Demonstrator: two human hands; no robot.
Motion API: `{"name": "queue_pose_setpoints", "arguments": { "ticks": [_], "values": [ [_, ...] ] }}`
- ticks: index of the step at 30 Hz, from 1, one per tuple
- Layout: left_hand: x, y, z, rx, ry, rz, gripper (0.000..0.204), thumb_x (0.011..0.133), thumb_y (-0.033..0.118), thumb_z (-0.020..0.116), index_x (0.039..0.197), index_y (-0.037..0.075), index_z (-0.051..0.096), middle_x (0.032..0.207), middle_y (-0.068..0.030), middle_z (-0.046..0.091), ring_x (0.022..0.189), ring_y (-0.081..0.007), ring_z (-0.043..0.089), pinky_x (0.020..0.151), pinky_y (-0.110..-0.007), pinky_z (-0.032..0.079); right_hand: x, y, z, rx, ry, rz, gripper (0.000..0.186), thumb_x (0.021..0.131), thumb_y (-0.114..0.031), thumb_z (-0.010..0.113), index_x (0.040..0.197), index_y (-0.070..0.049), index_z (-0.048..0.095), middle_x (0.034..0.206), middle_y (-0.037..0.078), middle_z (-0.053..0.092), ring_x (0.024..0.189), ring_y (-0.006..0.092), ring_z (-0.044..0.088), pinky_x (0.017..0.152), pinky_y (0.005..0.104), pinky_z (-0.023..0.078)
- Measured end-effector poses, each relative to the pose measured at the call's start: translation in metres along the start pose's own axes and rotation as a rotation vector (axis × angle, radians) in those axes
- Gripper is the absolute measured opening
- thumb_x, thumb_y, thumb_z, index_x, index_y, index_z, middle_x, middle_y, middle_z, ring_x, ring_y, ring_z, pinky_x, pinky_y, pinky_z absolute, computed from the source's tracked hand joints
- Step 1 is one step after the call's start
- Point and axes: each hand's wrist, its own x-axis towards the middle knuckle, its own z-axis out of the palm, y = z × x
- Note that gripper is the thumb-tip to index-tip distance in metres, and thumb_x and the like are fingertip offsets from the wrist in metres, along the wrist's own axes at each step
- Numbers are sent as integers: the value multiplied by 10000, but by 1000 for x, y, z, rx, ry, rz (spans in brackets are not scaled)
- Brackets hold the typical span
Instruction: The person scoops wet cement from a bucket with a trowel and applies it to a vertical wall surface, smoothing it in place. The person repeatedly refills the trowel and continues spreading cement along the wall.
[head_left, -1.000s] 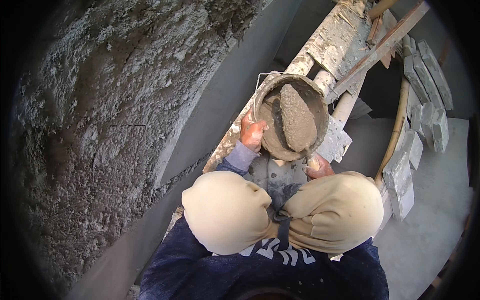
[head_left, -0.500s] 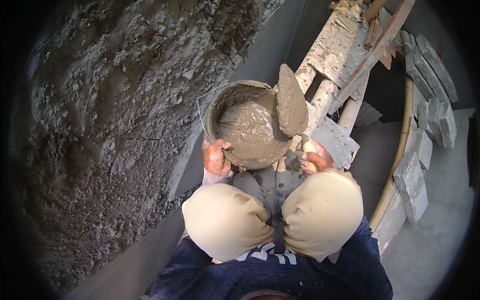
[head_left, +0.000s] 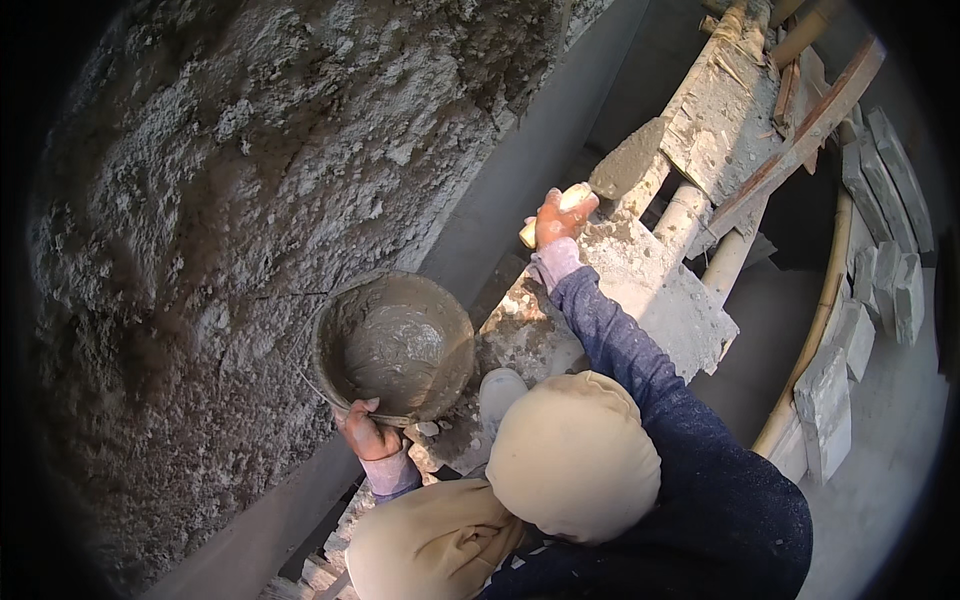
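Note:
My left hand (head_left: 368, 430) is closed on the near rim of a round, mortar-smeared bucket (head_left: 462, 318), thumb over the edge. Wet grey mortar (head_left: 395, 342) lies inside it. A thin wire handle loops down the bucket's left side. Farther off and to the right, my right hand (head_left: 562, 220) grips the pale handle of a trowel (head_left: 628, 162). Its mortar-coated blade points up and right, over or against the bamboo poles; contact cannot be made out. The bucket sits low beside the rough wall, left of my knees.
A rough plastered wall (head_left: 220, 230) fills the left side. Bamboo poles (head_left: 685, 215) and mortar-crusted boards (head_left: 715, 130) run to the upper right, crossed by a wooden plank (head_left: 800, 150). A curved bamboo pole (head_left: 815, 350) and several grey slabs (head_left: 825, 410) are at far right.
The bucket and my left hand have moved left and nearer me, toward the wall. My right hand has carried the trowel away from the bucket, outward and farther off. My knees have shifted.

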Motion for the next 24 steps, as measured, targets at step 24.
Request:
{"name": "queue_pose_setpoints", "arguments": {
  "ticks": [24],
  "values": [
    [-6, -27, 43, 14, -196, 15, 645, 669, -79, 450, 1312, -31, 445, 987, -73, 567, 798, -143, 557, 706, -243, 481, -53, -67, -162, -1138, -1267, -1190, 587, 822, -144, 617, 1334, 18, 379, 992, 223, 625, 911, 402, 603, 769, 462, 498]
  ]
}}
